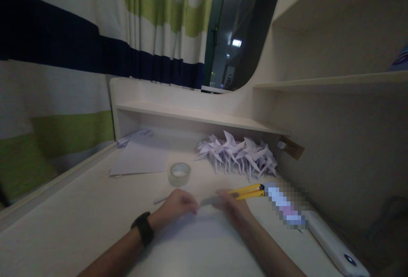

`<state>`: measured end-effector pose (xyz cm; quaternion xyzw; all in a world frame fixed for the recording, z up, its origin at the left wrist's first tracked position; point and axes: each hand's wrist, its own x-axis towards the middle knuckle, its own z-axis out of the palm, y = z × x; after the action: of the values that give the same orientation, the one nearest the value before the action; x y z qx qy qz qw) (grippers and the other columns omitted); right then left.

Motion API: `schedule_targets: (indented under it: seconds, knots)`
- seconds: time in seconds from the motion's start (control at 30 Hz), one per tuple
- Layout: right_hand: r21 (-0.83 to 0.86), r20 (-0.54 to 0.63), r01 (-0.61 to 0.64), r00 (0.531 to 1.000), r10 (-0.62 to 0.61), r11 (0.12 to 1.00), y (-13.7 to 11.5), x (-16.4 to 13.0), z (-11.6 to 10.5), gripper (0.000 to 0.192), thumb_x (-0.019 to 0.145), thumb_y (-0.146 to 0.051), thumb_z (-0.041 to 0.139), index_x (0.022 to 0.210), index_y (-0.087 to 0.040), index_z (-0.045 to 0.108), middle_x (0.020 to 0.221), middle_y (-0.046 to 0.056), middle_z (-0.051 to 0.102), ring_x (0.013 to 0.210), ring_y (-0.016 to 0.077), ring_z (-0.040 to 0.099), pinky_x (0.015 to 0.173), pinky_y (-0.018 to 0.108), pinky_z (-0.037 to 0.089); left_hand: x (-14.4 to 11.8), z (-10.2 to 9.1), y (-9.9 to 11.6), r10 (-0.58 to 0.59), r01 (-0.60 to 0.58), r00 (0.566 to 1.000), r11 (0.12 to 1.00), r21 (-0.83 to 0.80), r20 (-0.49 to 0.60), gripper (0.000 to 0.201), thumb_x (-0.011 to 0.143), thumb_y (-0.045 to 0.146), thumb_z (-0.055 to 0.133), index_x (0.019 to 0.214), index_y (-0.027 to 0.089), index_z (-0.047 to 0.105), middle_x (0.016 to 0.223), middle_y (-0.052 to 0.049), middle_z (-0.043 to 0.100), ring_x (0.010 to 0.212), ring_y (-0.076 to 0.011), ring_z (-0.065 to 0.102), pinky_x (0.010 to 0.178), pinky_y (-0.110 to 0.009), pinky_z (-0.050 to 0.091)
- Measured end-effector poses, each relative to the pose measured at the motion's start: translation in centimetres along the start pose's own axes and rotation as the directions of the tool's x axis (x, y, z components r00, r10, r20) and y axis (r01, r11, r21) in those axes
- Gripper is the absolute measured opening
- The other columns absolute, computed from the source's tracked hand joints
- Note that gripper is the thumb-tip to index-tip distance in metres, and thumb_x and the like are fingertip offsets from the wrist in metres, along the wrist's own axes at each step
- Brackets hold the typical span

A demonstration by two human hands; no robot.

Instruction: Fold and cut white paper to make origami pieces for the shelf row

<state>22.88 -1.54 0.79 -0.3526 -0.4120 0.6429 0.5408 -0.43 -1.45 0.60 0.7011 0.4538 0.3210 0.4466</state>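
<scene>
Both hands low on desk (79,209), just in front of tape roll (179,173).
Left hand (177,204) loosely curled, right hand (230,206) blurred; fingertips on white paper sheet (204,221), grip unclear. Yellow cutter (248,191) right of roll, touching right hand; folded paper cranes (237,154) behind.

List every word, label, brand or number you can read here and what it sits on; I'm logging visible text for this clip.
No text can be read.
Pixelated patch beside the yellow utility knife: blurred out, unreadable.
Tan tag near the folded paper shapes: no legible marking.
White power strip, tape roll, paper sheets and black wristband on the left hand: no print shows.
</scene>
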Motion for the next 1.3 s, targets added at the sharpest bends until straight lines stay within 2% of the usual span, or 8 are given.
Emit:
schedule_targets:
  seconds: [0.13,0.27,0.37,0.47,0.7,1.0,1.13,1.3]
  knots:
    - [-0.057,-0.069,0.019,0.997,-0.023,0.998,-2.4,0.0,-2.4,0.031,0.062,-0.036,0.083,0.084,-0.016,0.072,0.082,0.006,0.073,0.076,0.0208,0.069,0.077,0.037,0.056,-0.7,-0.4,1.1,0.139,-0.119,0.988,0.959,0.257,-0.060,0.024,0.081,0.031,0.057,0.070,0.014,0.070,0.069,-0.005,0.070,0.066,-0.0159,0.061,0.064,-0.025,0.043]
    - [-0.078,-0.093,0.014,0.995,-0.021,0.997,-2.8,-0.8,-4.6,0.030,0.061,-0.032,0.085,0.082,-0.016,0.071,0.081,0.005,0.073,0.076,0.0202,0.068,0.078,0.037,0.056,-2.5,2.4,2.9,0.346,-0.350,0.931,0.755,0.554,0.115,0.026,0.091,0.034,0.048,0.091,0.020,0.070,0.090,-0.005,0.071,0.087,-0.0200,0.062,0.083,-0.032,0.043]
    - [-0.039,-0.114,0.017,0.993,-0.021,0.999,-2.1,-1.7,-5.5,0.030,0.059,-0.028,0.086,0.081,-0.014,0.071,0.080,0.005,0.072,0.078,0.0209,0.068,0.078,0.036,0.057,-3.4,4.6,3.0,0.402,-0.460,0.882,0.624,0.632,0.246,0.026,0.092,0.037,0.049,0.106,0.022,0.065,0.105,-0.007,0.068,0.103,-0.0238,0.058,0.094,-0.039,0.039]
    - [0.031,-0.125,0.006,0.992,-0.002,1.000,-1.7,-2.5,-5.8,0.029,0.060,-0.028,0.085,0.080,-0.016,0.069,0.082,0.004,0.072,0.078,0.0213,0.069,0.077,0.038,0.058,-3.2,5.1,2.4,0.424,-0.495,0.860,0.561,0.663,0.284,0.030,0.093,0.039,0.048,0.116,0.025,0.060,0.117,-0.008,0.063,0.112,-0.0252,0.054,0.100,-0.044,0.035]
    - [0.087,-0.208,0.023,0.978,-0.004,0.996,-1.8,-2.2,-5.3,0.030,0.063,-0.034,0.084,0.081,-0.016,0.067,0.070,0.000,0.069,0.061,0.0161,0.068,0.067,0.032,0.059,-0.3,2.6,1.6,0.441,-0.535,0.838,0.547,0.644,0.321,0.030,0.096,0.036,0.043,0.117,0.025,0.061,0.120,-0.007,0.062,0.111,-0.0231,0.054,0.099,-0.043,0.035]
    - [0.042,-0.078,0.035,0.996,-0.031,0.999,-1.7,2.0,-3.4,0.030,0.061,-0.023,0.085,0.082,-0.015,0.064,0.085,0.006,0.073,0.076,0.0181,0.070,0.073,0.029,0.059,-0.7,1.6,1.2,0.489,-0.534,0.830,0.555,0.638,0.270,0.028,0.097,0.031,0.040,0.110,0.023,0.063,0.112,-0.006,0.063,0.104,-0.0215,0.056,0.095,-0.040,0.039]
    - [0.013,-0.060,0.075,0.995,-0.074,0.997,-0.7,1.4,-2.3,0.028,0.062,-0.024,0.084,0.080,-0.015,0.064,0.081,0.005,0.073,0.074,0.0176,0.069,0.070,0.029,0.058,-0.8,0.4,1.2,0.482,-0.557,0.822,0.575,0.599,0.302,0.024,0.094,0.027,0.044,0.108,0.023,0.063,0.108,-0.006,0.063,0.099,-0.0209,0.056,0.089,-0.036,0.041]
    - [-0.094,-0.017,0.051,0.998,-0.053,0.994,-0.2,-0.1,-1.8,0.034,0.063,-0.032,0.083,0.087,-0.015,0.067,0.086,0.007,0.073,0.077,0.0203,0.069,0.072,0.034,0.058,-0.2,-0.8,0.7,0.484,-0.573,0.816,0.605,0.552,0.316,0.026,0.093,0.029,0.045,0.110,0.024,0.064,0.106,-0.006,0.062,0.100,-0.0215,0.055,0.088,-0.036,0.041]
